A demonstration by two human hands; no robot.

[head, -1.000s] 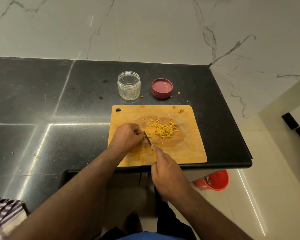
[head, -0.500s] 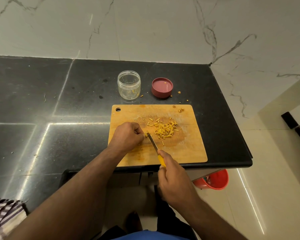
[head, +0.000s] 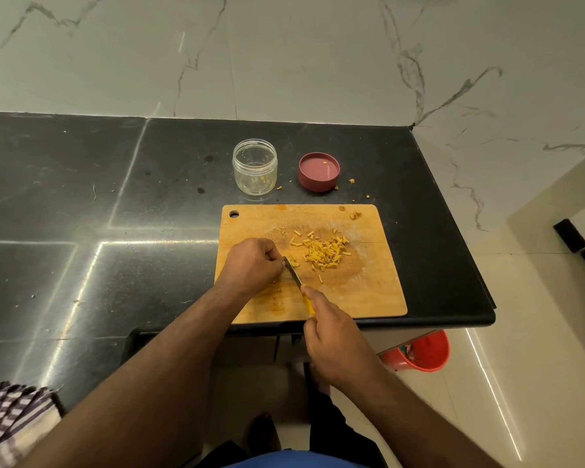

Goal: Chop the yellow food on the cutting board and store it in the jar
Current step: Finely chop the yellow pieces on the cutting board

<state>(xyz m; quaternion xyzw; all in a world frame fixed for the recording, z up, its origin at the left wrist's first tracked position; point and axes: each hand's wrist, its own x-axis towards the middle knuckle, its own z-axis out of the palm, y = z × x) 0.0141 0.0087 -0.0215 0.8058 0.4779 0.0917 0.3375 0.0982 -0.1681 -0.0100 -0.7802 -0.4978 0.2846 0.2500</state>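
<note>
A wooden cutting board [head: 362, 292] lies at the counter's front edge, with a pile of chopped yellow food [head: 323, 252] near its middle. My left hand [head: 252, 265] is curled on the board's left part, pinching a small yellow piece against the knife blade. My right hand [head: 335, 336] grips the yellow handle of a small knife [head: 294, 276], its blade pointing up-left to my left fingertips. An open clear jar [head: 254, 167] stands behind the board, almost empty. Its red lid [head: 319, 171] lies upside down to the right.
Yellow crumbs dot the black counter [head: 81, 214] near the lid and the board's far right corner. A marble wall rises behind. A red bucket [head: 419, 352] stands on the floor below the counter's right end. A checked cloth [head: 11, 413] shows at bottom left.
The knife drew back toward me and to the right half a second ago, then came forward again to my left fingertips. My left hand has stayed in place.
</note>
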